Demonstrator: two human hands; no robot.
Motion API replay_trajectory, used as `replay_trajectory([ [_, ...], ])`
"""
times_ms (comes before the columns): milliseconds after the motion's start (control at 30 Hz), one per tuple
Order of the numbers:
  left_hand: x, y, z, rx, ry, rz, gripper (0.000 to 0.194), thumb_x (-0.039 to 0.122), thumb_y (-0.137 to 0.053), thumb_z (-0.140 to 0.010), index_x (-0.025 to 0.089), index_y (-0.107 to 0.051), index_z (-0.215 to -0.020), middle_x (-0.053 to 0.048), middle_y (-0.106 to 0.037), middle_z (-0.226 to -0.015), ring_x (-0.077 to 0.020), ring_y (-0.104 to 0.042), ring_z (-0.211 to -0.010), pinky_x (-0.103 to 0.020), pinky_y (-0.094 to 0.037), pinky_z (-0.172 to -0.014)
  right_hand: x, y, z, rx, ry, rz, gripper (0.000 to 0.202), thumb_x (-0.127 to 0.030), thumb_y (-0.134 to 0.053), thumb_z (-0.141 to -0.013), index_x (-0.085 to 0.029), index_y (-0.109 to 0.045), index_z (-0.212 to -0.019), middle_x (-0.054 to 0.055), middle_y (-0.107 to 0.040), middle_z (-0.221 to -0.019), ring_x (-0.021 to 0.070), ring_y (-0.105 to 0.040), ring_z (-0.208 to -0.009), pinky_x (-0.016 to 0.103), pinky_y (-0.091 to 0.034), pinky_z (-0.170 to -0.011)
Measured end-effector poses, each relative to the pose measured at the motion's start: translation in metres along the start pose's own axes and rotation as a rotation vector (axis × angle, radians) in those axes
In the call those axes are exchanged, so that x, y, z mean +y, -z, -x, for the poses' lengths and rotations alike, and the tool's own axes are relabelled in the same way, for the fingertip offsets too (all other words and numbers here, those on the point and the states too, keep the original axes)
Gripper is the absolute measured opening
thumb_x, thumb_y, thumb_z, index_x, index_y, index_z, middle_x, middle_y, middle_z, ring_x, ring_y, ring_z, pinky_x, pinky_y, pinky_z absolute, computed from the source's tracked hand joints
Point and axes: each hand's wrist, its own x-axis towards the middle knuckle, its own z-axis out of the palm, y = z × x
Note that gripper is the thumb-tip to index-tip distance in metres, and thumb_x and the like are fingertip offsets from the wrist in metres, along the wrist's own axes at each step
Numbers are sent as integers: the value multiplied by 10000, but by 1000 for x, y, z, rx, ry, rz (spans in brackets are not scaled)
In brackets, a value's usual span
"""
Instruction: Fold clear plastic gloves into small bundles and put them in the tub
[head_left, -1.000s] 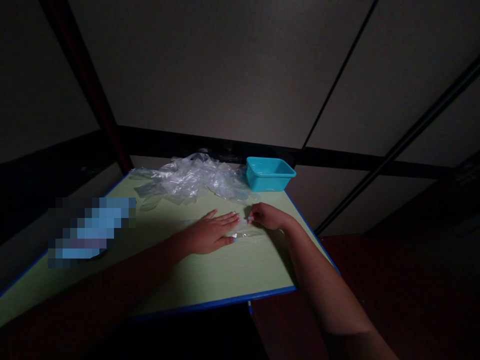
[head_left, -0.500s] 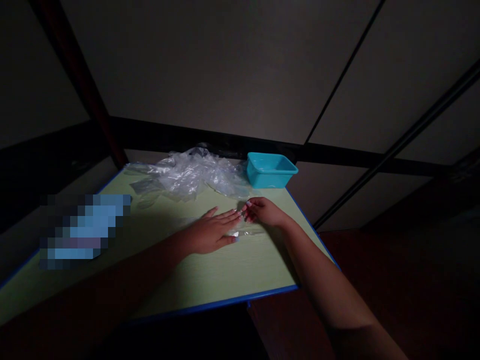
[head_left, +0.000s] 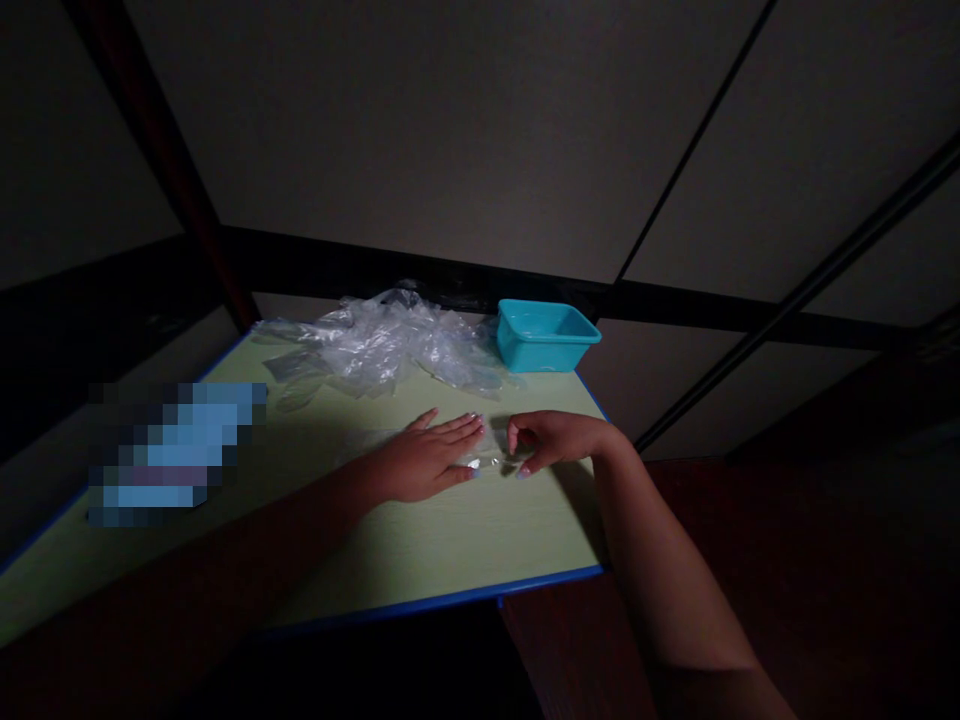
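Observation:
My left hand [head_left: 427, 462] lies flat with its fingers stretched out, pressing a clear plastic bag [head_left: 492, 452] against the table. Parts of the bag are hidden under that hand. At the bag's right end is my right hand [head_left: 559, 440], its fingers bent and its thumb held apart from them. Nothing shows between its thumb and fingers; whether the fingertips touch the plastic is unclear. Behind both hands a heap of crumpled clear plastic bags [head_left: 382, 345] spreads over the back of the table.
A turquoise plastic basket [head_left: 546, 356] stands at the back right corner, beside the heap. The pale green table [head_left: 465, 545] has a blue edge. On its left side lies a blurred-out bluish object [head_left: 184, 450]. Dark panels [head_left: 450, 130] rise behind the table.
My right hand has moved slightly right, away from my left fingertips, and its thumb and fingers have come apart. My left hand stays flat on the bag.

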Motion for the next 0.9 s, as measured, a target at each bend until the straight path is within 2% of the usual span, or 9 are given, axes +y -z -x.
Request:
replay_trajectory([
  [67,-1,-1,0,4,1,-2,568,497,-238,-961,262,-165,-1472,-58,-137,-1545,-199,-144,-1424,-494,-95,-1118,1,-1,2,0,-29,80,282,-224,-754,-629,-154,-597,-852,-36,-486,-689,97,-415,-624,209,-324,-551],
  [200,-1,-1,0,0,3,-11,548,485,-245,-965,275,-188,-1467,-53,-133,-1544,-193,-137,-1425,-486,-84,-1119,4,-3,0,-18,-56,71,92,-144,-634,-719,-164,-615,-807,-27,-535,-681,104,-451,-627,222,-348,-582],
  [333,0,1,0,-8,-1,-15,551,498,-242,-963,278,-190,-1465,-51,-128,-1545,-194,-141,-1424,-489,-92,-1117,6,0,-1,-13,-94,111,116,-73,-570,-710,-164,-637,-733,-25,-570,-635,107,-469,-609,228,-344,-584],
  [600,1,3,0,-11,-4,-8,568,515,-222,-959,266,-189,-1469,-59,-145,-1544,-207,-145,-1424,-496,-102,-1113,11,3,3,93,-139,193,83,-115,-578,-719,-162,-647,-715,-4,-583,-632,117,-466,-584,240,-317,-552],
  [667,2,4,0,-8,-3,-10,566,521,-223,-957,277,-190,-1468,-60,-150,-1543,-202,-153,-1422,-487,-101,-1113,9,3,5,65,-108,163,56,-180,-607,-743,-166,-641,-785,-14,-566,-653,113,-459,-597,233,-324,-560],
  [767,4,5,-1,-21,10,-12,565,523,-225,-957,278,-196,-1465,-56,-146,-1545,-202,-154,-1422,-493,-107,-1111,4,3,5,-11,-87,135,196,-258,-693,-704,-165,-626,-863,-31,-535,-666,108,-446,-605,224,-327,-561],
  [900,4,5,0,-35,16,-12,575,529,-226,-955,270,-192,-1466,-50,-141,-1544,-204,-143,-1424,-503,-107,-1112,4,2,2,-17,-97,157,45,-195,-633,-745,-159,-609,-754,-29,-534,-637,106,-450,-597,225,-332,-567],
])
